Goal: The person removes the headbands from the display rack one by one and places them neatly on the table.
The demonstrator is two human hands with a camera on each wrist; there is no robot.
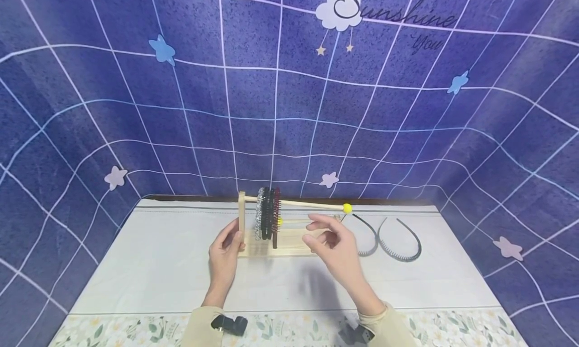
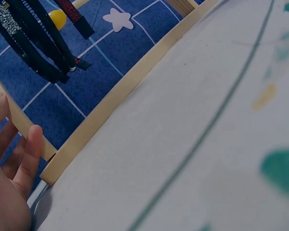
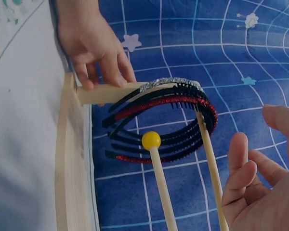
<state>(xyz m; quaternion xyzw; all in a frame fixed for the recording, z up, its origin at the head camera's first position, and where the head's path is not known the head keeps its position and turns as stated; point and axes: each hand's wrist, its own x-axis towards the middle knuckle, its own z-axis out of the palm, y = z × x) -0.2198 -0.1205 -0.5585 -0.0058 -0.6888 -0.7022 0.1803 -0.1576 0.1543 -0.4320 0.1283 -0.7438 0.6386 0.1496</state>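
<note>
A wooden rack with an upright post point(image 1: 242, 211) stands on the table, and my left hand point(image 1: 223, 259) grips that post near its base, thumb on one side and fingers on the other. From the upper rod point(image 1: 312, 205), tipped with a yellow ball point(image 1: 347, 208), hang several toothed headbands: a silver glittery one point(image 1: 259, 221), black ones point(image 3: 183, 139) and a dark red one point(image 3: 154, 106) nearest the rod's free end. My right hand point(image 1: 338, 251) holds nothing; its fingers are loosely bent, below the rod and right of the headbands.
Two loose dark headbands lie on the table to the right, one point(image 1: 371, 244) partly behind my right hand and one point(image 1: 409, 254) farther out. A lower rod with a yellow ball point(image 3: 151, 140) points toward the hanging headbands. Behind the white tablecloth point(image 1: 158, 266) rises a blue gridded curtain point(image 1: 253, 96).
</note>
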